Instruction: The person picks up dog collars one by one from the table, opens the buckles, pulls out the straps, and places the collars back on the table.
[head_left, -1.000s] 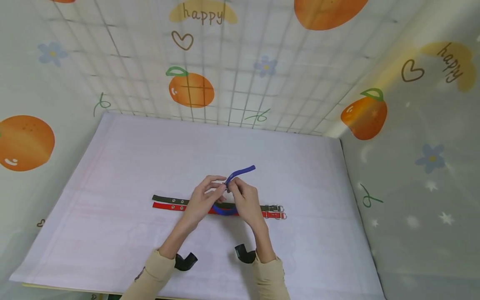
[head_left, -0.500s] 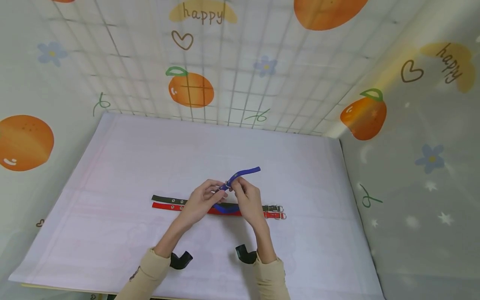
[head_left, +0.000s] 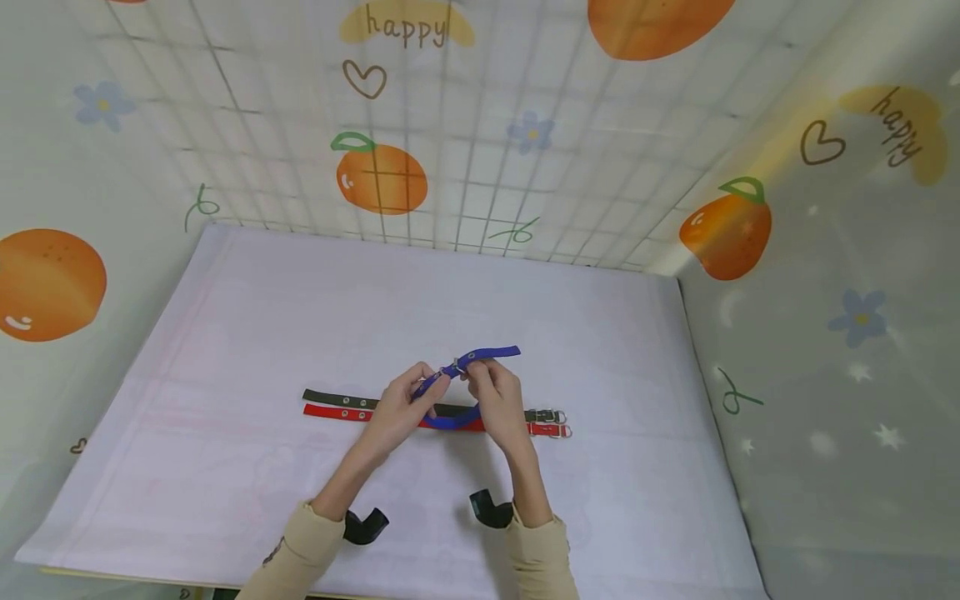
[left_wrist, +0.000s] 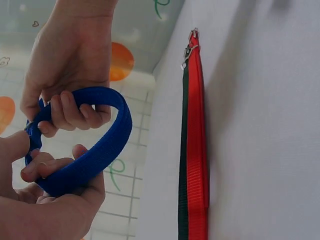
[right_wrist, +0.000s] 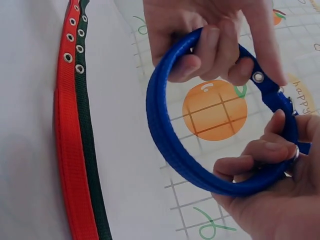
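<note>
A blue dog collar (right_wrist: 159,115) is bent into a loop, held up between both hands above the table. My left hand (head_left: 397,406) grips its eyelet side with curled fingers; a metal eyelet shows near the thumb in the right wrist view. My right hand (head_left: 498,400) pinches it by the metal buckle (head_left: 457,365), through which the strap passes. The strap's free end (head_left: 506,351) sticks out to the right beyond the buckle. Below lie a red collar (left_wrist: 196,150) and a dark green collar (right_wrist: 90,150), stretched out side by side.
The white table (head_left: 300,300) runs back to a patterned curtain (head_left: 465,92) with oranges and grid lines. Black curved pieces (head_left: 366,527) sit at both wrists. The buckles of the two lying collars point right.
The blue strap's free end has lowered and flattened. More of the strap shows between the hands, left of the buckle, as the left hand draws slightly away. The red and green collars lie still.
</note>
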